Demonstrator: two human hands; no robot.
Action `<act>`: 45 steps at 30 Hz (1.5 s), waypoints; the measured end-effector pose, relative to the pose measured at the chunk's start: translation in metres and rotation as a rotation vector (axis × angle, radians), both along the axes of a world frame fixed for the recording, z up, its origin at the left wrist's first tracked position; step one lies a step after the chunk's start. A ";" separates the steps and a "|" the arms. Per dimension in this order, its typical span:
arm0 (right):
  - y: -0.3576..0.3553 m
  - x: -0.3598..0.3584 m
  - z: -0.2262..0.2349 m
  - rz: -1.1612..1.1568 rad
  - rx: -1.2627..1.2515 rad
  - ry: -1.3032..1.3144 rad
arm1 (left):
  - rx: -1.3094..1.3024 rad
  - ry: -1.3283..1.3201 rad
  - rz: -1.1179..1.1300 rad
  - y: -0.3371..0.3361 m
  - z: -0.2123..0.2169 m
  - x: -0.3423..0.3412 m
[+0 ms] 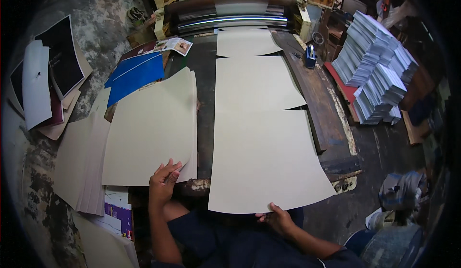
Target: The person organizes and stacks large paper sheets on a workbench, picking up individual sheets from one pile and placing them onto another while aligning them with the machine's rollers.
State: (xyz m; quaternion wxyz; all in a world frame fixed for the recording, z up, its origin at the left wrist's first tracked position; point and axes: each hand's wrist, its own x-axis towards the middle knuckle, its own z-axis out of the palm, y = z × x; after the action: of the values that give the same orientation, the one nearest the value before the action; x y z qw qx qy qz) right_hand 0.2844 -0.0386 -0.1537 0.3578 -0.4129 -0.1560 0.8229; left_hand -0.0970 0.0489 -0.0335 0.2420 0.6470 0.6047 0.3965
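My right hand (279,219) grips the near edge of a large cream sheet (266,162), thumb on top and fingers underneath. That sheet lies on the machine's bed, nearest me in a line with a middle sheet (257,83) and a far sheet (246,43) that reaches the rollers (230,22). To the left, my left hand (165,177) rests with fingers stretched at the near right corner of a thick stack of cream sheets (149,128). The stack's top sheet bends slightly there. No object shows in the left hand.
A wooden guide bar (309,109) runs along the row's right side, with a blue tape dispenser (310,56) beside it. Blue sheets (137,75) lie beyond the stack. Tall piles of white paper (367,51) stand at right. More cream board (79,164) leans at left.
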 end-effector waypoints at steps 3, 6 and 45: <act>0.011 -0.002 -0.001 -0.023 0.030 -0.009 | 0.039 0.040 0.071 -0.002 -0.001 0.006; 0.022 -0.006 -0.003 -0.053 0.045 -0.014 | 0.082 0.079 0.163 -0.004 -0.007 0.011; 0.090 -0.013 0.025 -0.173 0.312 0.060 | 0.472 0.089 0.212 -0.091 0.048 -0.012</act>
State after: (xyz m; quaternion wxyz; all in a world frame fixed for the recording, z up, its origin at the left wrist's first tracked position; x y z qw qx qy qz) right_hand 0.2715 0.0513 -0.1284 0.4914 -0.3392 -0.2350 0.7670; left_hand -0.1085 -0.0419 0.0140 0.0144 0.6354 0.5699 0.5209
